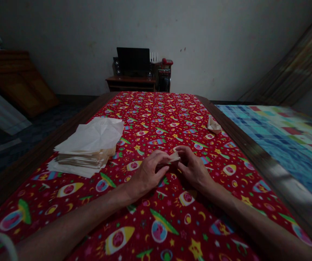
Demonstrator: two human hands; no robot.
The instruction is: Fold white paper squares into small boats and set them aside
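Observation:
A small folded piece of paper (175,157), pale and narrow, is between my two hands above the patterned red cloth (156,119). My left hand (152,168) grips its left end, fingers curled over and thumb below. At its right end, the thumb and fingers of my right hand (195,167) close around the paper. Part of the paper is hidden by the fingers. Left of my hands lies a stack of paper sheets (91,141), white and creased on top with browner edges beneath. Toward the right edge rests another folded paper piece (214,125).
The cloth covers a dark wooden table (96,105). Beyond it a monitor (133,59) stands on a small desk (131,82) by the wall. At right is a bed with a checked cover (278,141); at left, a wooden cabinet (17,79). A white curved object (1,237) shows bottom left.

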